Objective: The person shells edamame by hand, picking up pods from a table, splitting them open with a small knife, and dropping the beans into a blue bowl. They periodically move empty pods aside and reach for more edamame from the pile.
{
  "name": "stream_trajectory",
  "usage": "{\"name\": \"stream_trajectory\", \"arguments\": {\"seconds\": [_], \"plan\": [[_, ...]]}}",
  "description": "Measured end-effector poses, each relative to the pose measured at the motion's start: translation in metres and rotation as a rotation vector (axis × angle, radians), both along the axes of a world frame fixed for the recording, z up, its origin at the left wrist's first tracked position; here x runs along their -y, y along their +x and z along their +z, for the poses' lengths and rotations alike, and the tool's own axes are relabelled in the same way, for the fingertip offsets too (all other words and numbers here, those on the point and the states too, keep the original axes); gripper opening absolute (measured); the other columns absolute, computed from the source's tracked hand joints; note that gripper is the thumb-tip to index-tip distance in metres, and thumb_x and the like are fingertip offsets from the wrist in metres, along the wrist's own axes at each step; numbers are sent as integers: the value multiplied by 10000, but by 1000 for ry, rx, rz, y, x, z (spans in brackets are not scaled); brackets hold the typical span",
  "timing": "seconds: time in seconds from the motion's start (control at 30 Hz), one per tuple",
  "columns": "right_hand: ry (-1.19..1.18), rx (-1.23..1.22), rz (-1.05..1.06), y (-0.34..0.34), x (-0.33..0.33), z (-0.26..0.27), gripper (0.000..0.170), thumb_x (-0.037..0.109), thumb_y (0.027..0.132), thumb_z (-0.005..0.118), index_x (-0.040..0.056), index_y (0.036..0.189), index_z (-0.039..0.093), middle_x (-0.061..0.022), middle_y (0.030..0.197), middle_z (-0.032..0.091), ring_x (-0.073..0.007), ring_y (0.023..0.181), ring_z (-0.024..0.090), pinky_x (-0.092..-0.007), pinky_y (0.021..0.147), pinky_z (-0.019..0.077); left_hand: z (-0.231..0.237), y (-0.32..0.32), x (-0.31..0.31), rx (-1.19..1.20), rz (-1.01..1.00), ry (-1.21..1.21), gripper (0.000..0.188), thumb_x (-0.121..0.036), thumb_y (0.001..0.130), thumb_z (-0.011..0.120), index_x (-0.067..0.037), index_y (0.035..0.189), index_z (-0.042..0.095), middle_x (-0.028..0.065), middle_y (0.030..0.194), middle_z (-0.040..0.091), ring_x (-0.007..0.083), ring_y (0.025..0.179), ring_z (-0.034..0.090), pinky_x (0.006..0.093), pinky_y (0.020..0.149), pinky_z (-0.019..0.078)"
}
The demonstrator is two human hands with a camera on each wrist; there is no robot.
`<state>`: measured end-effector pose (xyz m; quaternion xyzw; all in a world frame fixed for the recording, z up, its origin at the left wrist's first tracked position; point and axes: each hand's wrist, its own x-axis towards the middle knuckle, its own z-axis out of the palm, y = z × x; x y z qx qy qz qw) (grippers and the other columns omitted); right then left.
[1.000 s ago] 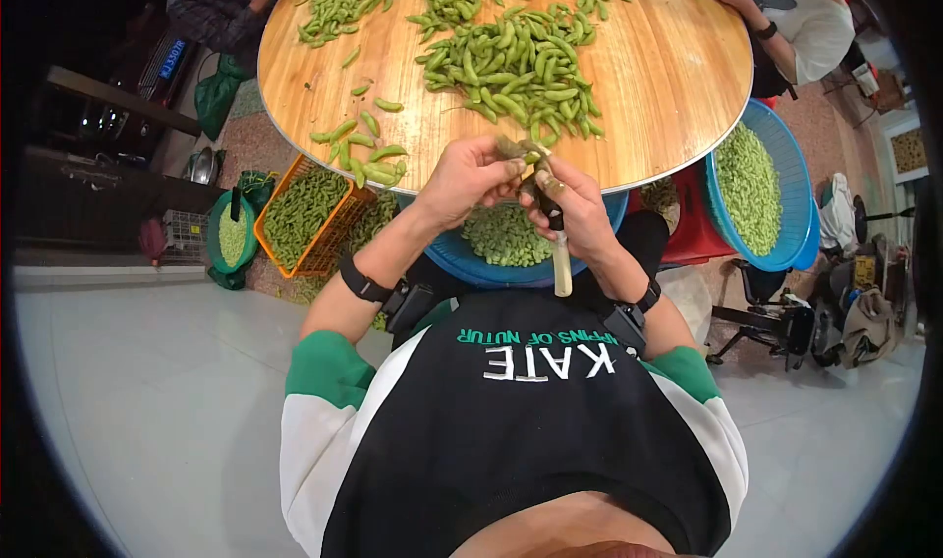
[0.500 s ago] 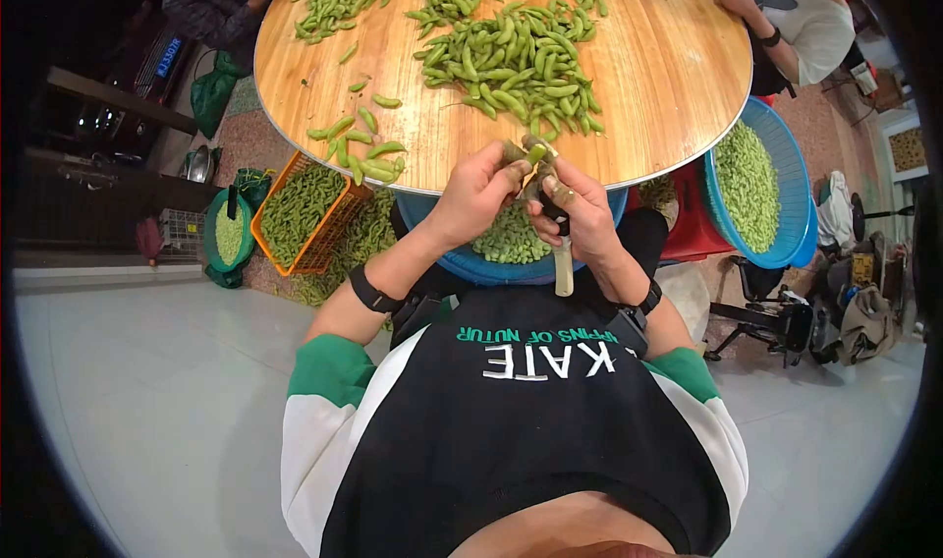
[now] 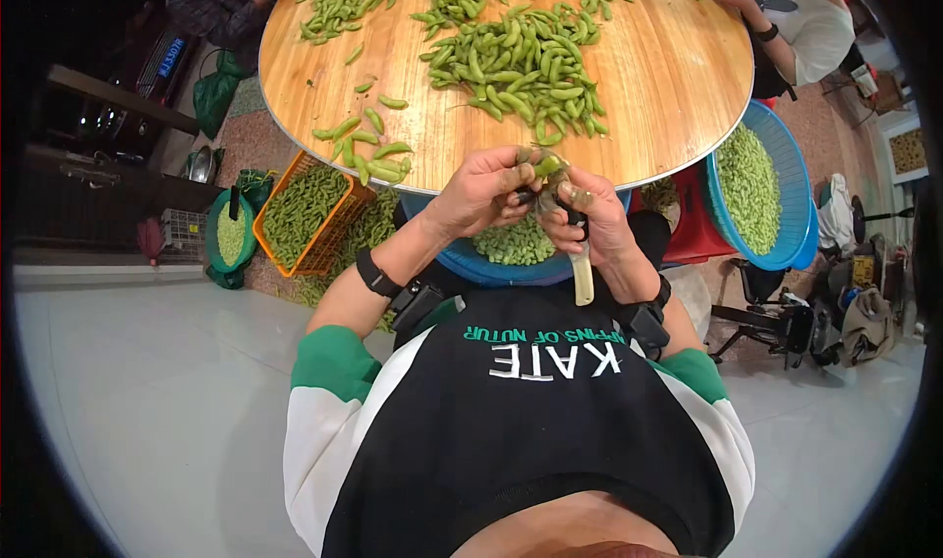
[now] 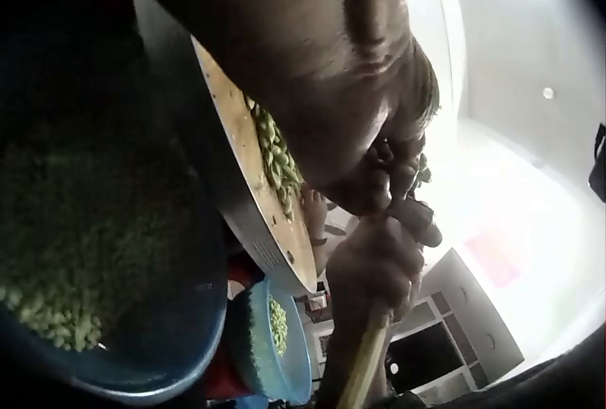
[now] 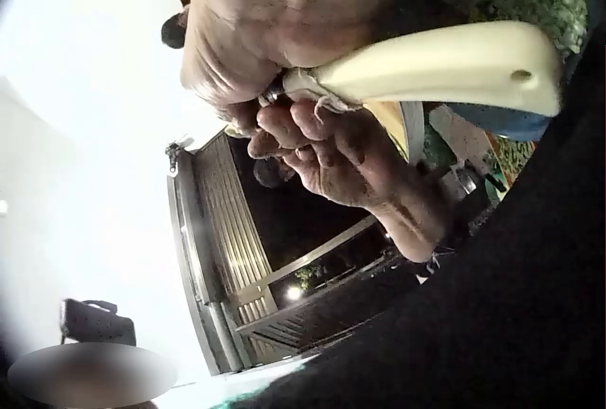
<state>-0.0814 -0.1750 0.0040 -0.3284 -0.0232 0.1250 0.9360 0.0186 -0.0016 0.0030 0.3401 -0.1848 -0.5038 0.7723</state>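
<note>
Just over the near table edge, both hands meet around a green soybean pod. My left hand pinches the pod between thumb and fingertips. My right hand has its fingers curled round a cream-handled knife, whose handle end points back toward the body; its blade is hidden among the fingers. In the right wrist view the handle sticks out below the palm. The right thumb and fingertips are right at the pod. Below the hands stands a blue basin with shelled beans.
Heaped pods cover the middle of the round wooden table, with loose ones at left. An orange crate of pods stands left, another blue basin of beans right. Two other people sit across the table.
The hands have shifted slightly, and the right hand has drawn a little to the right and toward the body with the knife. The pod shows more openly between the fingertips.
</note>
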Motion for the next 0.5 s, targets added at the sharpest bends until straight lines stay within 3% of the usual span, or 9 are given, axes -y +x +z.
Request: {"name": "stream_trajectory", "arguments": {"seconds": [0.13, 0.2, 0.23, 0.3, 0.33, 0.37, 0.43, 0.5], "plan": [[112, -34, 70, 2, 2, -2, 214, 167, 958, 506, 15, 1108, 518, -53, 750, 501, -59, 481, 389, -175, 362, 306, -2, 3, -1, -158, -83, -86, 216, -174, 970, 510, -6, 1092, 569, -28, 737, 526, 56, 580, 473, 196, 450, 346], [109, -73, 26, 4, 2, -5, 192, 169, 956, 512, 24, 1081, 516, -58, 759, 501, -62, 485, 392, -173, 362, 309, 0, 4, 1, 274, 103, 333, 173, -162, 929, 572, -8, 1007, 571, 20, 707, 535, 142, 575, 539, 265, 455, 387], [114, -118, -24, 4, 0, -8, 171, 171, 954, 517, 33, 1054, 514, -64, 768, 501, -65, 490, 395, -171, 363, 312, 3, 1, 2, 271, 104, 337, 173, -162, 929, 572, -8, 1007, 571, 20, 707, 535, 142, 575, 539, 265, 455, 387], [180, -136, -4, 3, -2, -17, 159, 174, 953, 522, 41, 1041, 508, -69, 778, 500, -67, 496, 398, -170, 362, 314, 11, -6, 4, 1539, 530, 416, 129, -107, 855, 626, -12, 894, 548, 101, 693, 536, 259, 597, 578, 338, 494, 435], [234, -144, 16, 6, 0, -18, 149, 176, 952, 526, 50, 1028, 503, -74, 787, 498, -69, 502, 400, -168, 362, 316, 7, -7, 5, 1672, 613, 408, 132, -54, 788, 647, -17, 823, 525, 158, 721, 537, 330, 623, 574, 378, 545, 464], [231, -143, 19, 7, -1, -19, 149, 176, 952, 526, 50, 1028, 503, -74, 787, 498, -69, 502, 400, -168, 362, 316, 8, -9, 4, 1672, 618, 409, 132, -54, 788, 647, -17, 823, 525, 158, 721, 537, 330, 623, 574, 378, 545, 464], [336, -183, 62, 6, -2, -19, 161, 178, 949, 531, 60, 1056, 503, -83, 801, 500, -71, 508, 401, -170, 362, 318, 11, -11, 1, 1889, 581, 531, 125, -46, 796, 626, -26, 799, 502, 133, 724, 531, 320, 621, 575, 396, 541, 463], [363, -182, 82, 6, -1, -25, 170, 188, 943, 545, 67, 1055, 504, -91, 810, 512, -75, 506, 402, -171, 362, 320, 13, -8, 0, 1888, 531, 538, 155, -42, 779, 668, -17, 838, 527, 134, 712, 531, 337, 637, 577, 398, 548, 462]]}}
